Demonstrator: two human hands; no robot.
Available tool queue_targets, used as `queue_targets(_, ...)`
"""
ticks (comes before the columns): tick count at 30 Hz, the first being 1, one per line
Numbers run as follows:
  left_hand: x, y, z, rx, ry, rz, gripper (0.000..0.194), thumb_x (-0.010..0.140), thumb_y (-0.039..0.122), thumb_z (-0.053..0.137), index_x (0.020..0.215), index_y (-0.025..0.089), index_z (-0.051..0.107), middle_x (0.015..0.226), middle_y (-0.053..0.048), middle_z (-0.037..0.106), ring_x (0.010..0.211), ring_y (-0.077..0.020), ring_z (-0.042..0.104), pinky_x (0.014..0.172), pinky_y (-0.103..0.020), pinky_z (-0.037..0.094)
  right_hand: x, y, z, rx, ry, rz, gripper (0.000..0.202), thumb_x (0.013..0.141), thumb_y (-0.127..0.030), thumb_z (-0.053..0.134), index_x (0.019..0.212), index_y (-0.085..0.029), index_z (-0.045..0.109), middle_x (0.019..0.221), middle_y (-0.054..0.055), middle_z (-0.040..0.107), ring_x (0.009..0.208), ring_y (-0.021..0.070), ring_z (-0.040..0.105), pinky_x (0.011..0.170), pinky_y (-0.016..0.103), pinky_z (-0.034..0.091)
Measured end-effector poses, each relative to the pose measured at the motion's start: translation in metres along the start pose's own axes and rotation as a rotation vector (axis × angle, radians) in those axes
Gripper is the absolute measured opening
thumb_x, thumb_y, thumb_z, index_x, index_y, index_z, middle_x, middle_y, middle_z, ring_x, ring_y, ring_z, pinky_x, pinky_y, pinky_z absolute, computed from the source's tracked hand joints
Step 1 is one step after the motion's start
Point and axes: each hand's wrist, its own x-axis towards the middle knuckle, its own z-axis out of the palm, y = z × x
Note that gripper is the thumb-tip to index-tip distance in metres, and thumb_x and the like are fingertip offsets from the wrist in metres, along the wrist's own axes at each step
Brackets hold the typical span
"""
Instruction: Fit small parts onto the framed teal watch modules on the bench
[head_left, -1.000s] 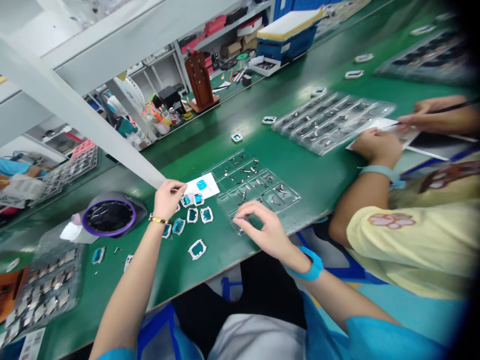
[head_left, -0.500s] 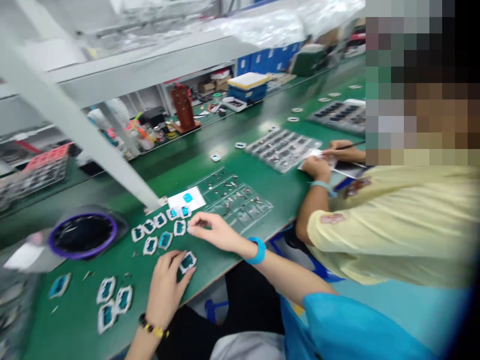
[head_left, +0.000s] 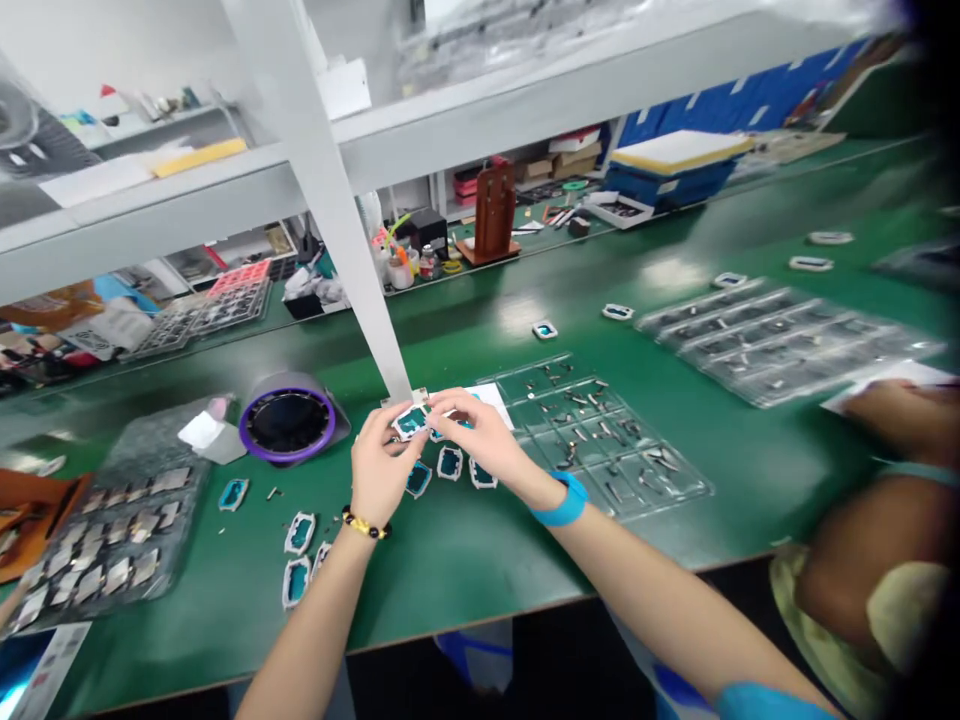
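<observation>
Since the frame from half a second ago, the left hand (head_left: 379, 468) has come up from near the table's front edge, bringing a white-rimmed, rounded rectangular frame with a blue-green centre (head_left: 411, 423), and the right hand (head_left: 484, 437) has moved in beside it. The left fingers are closed narrowly around the frame, thumb below and fingertips at its upper side. The right fingers are bent close together at its right end; whether they grip it or something small cannot be told. The frame is in front of the foot of a slanting white post (head_left: 341, 230), above the glossy green table (head_left: 465, 590). Similar white-rimmed frames (head_left: 449, 463) lie just below the hands, partly hidden, and more (head_left: 297, 580) lie near the left forearm. Behind the right hand is a white paper sheet (head_left: 496, 402), beside a clear, compartmented plastic tray (head_left: 679, 499) of small metal parts. A purple-rimmed round black object (head_left: 287, 422) stands left of the hands. At the far right shows another person's blurred hand (head_left: 900, 412).
</observation>
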Motion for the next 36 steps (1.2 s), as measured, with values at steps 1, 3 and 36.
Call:
queue_targets(1,-0.002,-0.002,0.002,0.008,0.000,0.008,0.043,0.087,0.031,0.077,0.128,0.026,0.067,0.135,-0.010,0.062,0.109,-0.0210,0.073,0.088,-0.032,0.066,-0.004,0.002,0.001,-0.044,0.006,-0.028,0.017,0.090,-0.038,0.072,0.087,-0.021,0.072,0.112,0.007,0.067,0.111,0.0224,0.062,0.094,0.038,0.050)
queue_targets(3,-0.008,-0.005,0.005,0.037,-0.010,0.019,0.043,0.090,0.031,0.074,0.132,0.027,0.065,0.138,-0.011,0.060,0.115,-0.0223,0.070,0.092,-0.033,0.065,-0.010,0.003,0.002,-0.122,0.004,-0.080,0.011,0.092,-0.033,0.071,0.089,-0.023,0.072,0.114,0.007,0.066,0.115,0.0226,0.061,0.102,0.042,0.047)
queue_targets(36,-0.026,-0.021,0.014,0.100,0.037,0.030,0.041,0.092,0.021,0.070,0.133,0.025,0.065,0.135,-0.010,0.066,0.120,-0.0227,0.070,0.092,-0.031,0.065,-0.021,-0.001,0.005,-0.511,-0.074,-0.317,0.007,0.091,-0.014,0.065,0.088,-0.018,0.068,0.120,0.010,0.067,0.119,0.0280,0.059,0.103,0.049,0.050)
